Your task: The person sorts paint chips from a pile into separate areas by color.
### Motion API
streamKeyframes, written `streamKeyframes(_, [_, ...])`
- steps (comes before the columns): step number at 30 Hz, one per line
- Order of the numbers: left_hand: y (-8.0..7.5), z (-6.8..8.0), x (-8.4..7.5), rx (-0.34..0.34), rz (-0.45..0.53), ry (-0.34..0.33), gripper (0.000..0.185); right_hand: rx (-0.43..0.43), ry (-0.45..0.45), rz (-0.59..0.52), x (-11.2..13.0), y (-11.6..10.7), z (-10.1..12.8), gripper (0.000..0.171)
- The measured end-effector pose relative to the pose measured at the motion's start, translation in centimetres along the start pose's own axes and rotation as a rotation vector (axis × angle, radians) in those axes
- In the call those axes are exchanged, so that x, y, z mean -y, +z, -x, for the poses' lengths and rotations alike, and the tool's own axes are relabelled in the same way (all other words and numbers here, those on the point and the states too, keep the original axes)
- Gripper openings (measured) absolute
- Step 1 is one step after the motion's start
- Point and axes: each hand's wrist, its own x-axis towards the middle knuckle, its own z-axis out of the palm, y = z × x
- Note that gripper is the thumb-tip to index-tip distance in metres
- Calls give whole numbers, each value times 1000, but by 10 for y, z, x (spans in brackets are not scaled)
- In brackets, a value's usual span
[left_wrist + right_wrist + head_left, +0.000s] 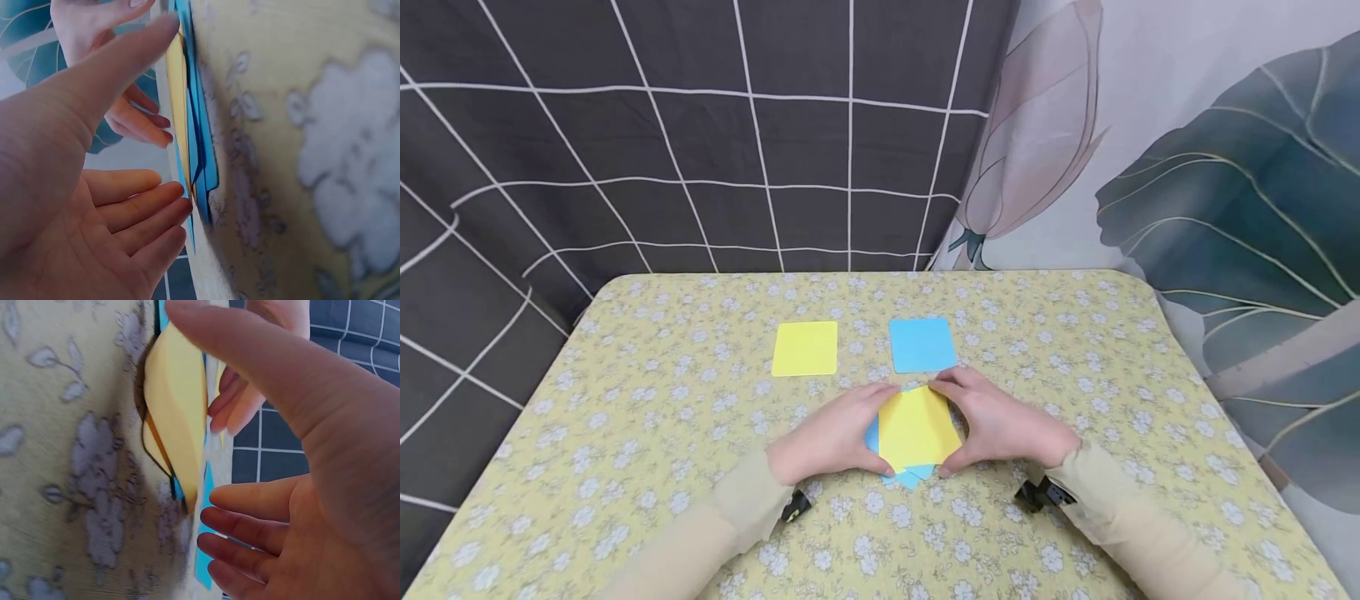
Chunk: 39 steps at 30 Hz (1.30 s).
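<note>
No readable text, label or number anywhere.

Probably home: floral tablecloth (647,400), curtains (1150,142)

The worktop (662,433) wears a matt, woven-looking floral cloth, while the stack of cards (916,429) and the two single cards (805,348) beyond (yellow and blue) look like smooth, matt paper, slightly flexible.
</note>
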Motion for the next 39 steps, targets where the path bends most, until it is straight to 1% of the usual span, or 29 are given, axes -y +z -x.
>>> streamKeyframes(9, [3, 4, 2, 4, 21, -1, 100, -13, 12, -19, -5, 6, 5, 104])
streamKeyframes(18, [3, 6, 3, 10, 59, 4, 99, -37, 2, -44, -8, 8, 5, 99])
streamKeyframes(21, [3, 5, 3, -4, 49, 9, 105, -58, -7, -50, -8, 8, 5, 98])
streamKeyframes(25, [2, 4, 2, -42, 29, 7, 112, -87, -18, -54, -9, 6, 3, 101])
streamKeyframes(28, [1, 4, 3, -71, 28, 1, 111, -99, -23, -62, -8, 4, 1, 103])
streamKeyframes(33, [-4, 5, 8, -96, 29, -18, 107, -110, -34, -81, -6, 0, -5, 103])
streamKeyframes(39, [-15, 11, 20, -132, 46, -51, 107, -124, -49, -72, -5, 2, -26, 103])
